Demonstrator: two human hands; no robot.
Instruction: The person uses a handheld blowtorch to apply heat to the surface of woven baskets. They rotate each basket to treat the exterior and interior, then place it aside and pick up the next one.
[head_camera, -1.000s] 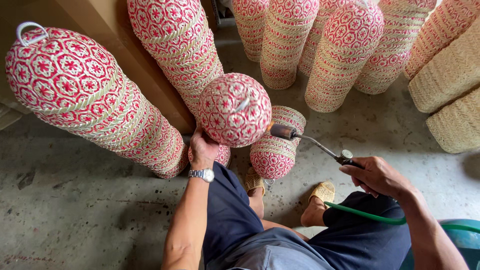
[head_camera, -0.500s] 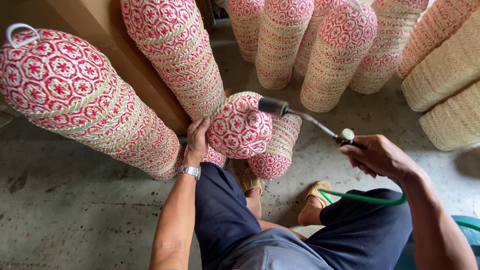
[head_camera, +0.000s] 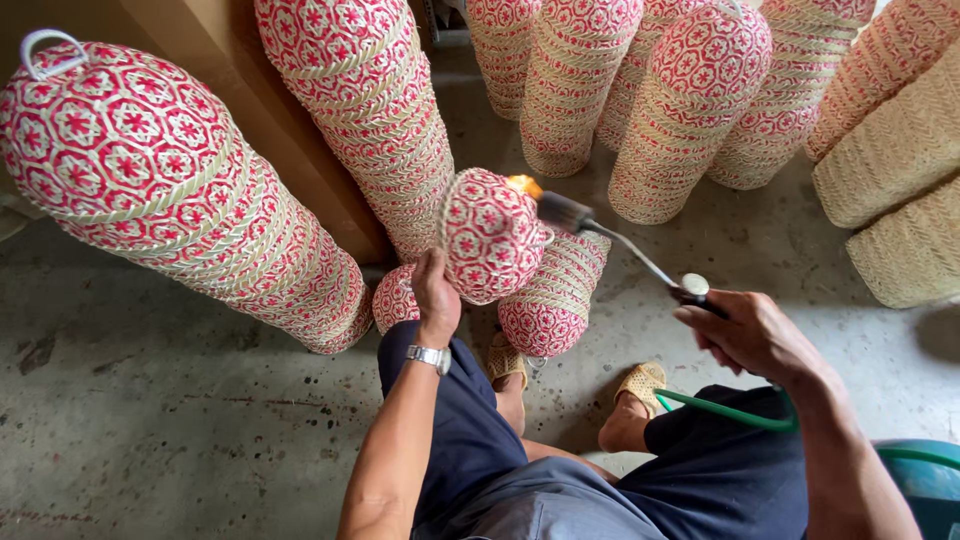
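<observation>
left hand (head_camera: 436, 296) now lifts the red-and-white woven basket (head_camera: 490, 235) higher, fingers wrapped round its lower edge. right hand (head_camera: 752, 335) stays clenched on the torch (head_camera: 610, 240), its nozzle now at the basket's top with a small flame (head_camera: 523, 185) showing.

Both arms reach forward from a seated, knees-bent pose.

The left hand (head_camera: 437, 292) is raised with the forearm running up from the lower middle of the view, a watch on the wrist, fingers curled closed in a grip whose fingertips are hidden, thumb side toward the camera. The right hand (head_camera: 752, 335) sits lower and further right, knuckles up, fingers wrapped shut, seemingly with the wrist bent slightly down. The two hands are well apart. Both feet rest between them below.
</observation>
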